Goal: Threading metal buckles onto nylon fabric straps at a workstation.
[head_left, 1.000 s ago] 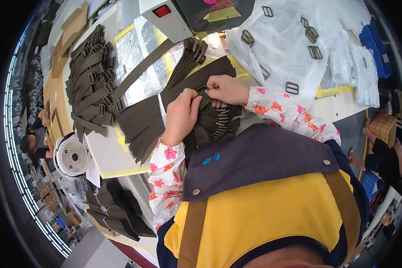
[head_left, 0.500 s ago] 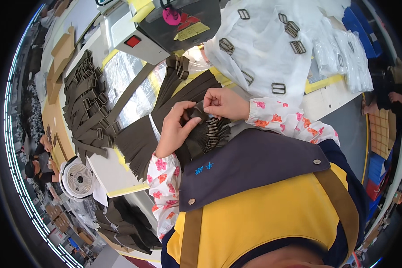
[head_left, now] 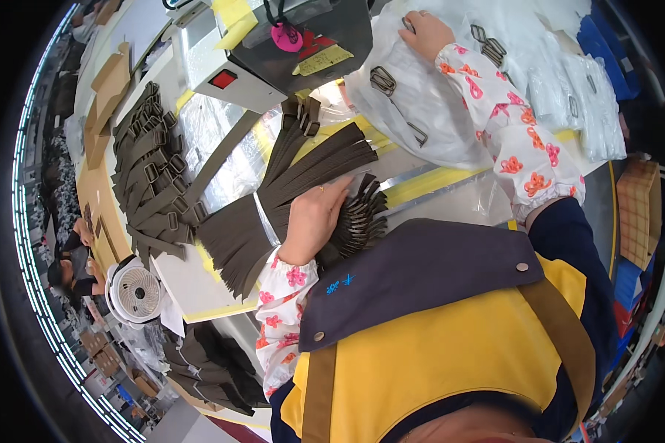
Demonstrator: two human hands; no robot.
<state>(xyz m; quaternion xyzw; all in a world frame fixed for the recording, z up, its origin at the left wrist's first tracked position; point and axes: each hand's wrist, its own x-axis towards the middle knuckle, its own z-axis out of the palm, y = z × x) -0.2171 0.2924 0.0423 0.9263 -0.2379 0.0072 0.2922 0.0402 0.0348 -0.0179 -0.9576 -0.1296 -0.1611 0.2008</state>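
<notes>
My left hand [head_left: 314, 221] is closed, its fingers together over a strap end at the fanned bundle of dark brown straps [head_left: 240, 232]. Rows of metal pieces [head_left: 358, 221] line the bundle's right end, beside my fingertips; the thumb is mostly hidden. My right arm stretches to the far side of the table. There my right hand [head_left: 430, 37] pinches a dark metal slide buckle [head_left: 407, 25] lying on clear plastic bagging [head_left: 428, 96]. Other slide buckles [head_left: 383, 80] lie on the same plastic.
A grey machine [head_left: 303, 44] with a red switch stands at the back. More straps with buckles [head_left: 155, 170] lie to the left, near a white fan [head_left: 134, 292]. Plastic packs [head_left: 598, 111] and a blue bin [head_left: 606, 52] are far right. Another person [head_left: 77, 258] works at far left.
My right hand has left the strap bundle and moved far and to the right, onto a buckle on the plastic. My left hand has stayed at the bundle, its fingers now closer together.
</notes>
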